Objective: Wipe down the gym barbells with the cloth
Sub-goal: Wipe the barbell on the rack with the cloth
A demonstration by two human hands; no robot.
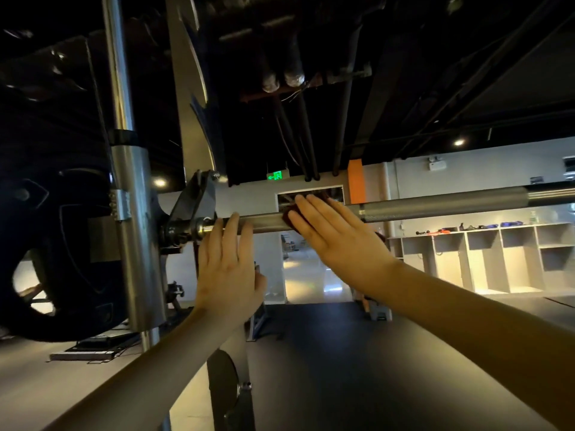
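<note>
A steel barbell runs level across the view at head height, fixed into a rack carriage at its left end. My right hand lies flat with straight fingers, pressing a dark red cloth against the bar; only a small edge of the cloth shows beside my fingers. My left hand is raised just left of it, fingers straight and upright, fingertips touching the smooth part of the bar near the carriage.
A chrome guide post and a large black weight plate stand at the left. The rack's grey upright rises behind the bar. Open cubby shelves line the far right wall; a doorway lies ahead.
</note>
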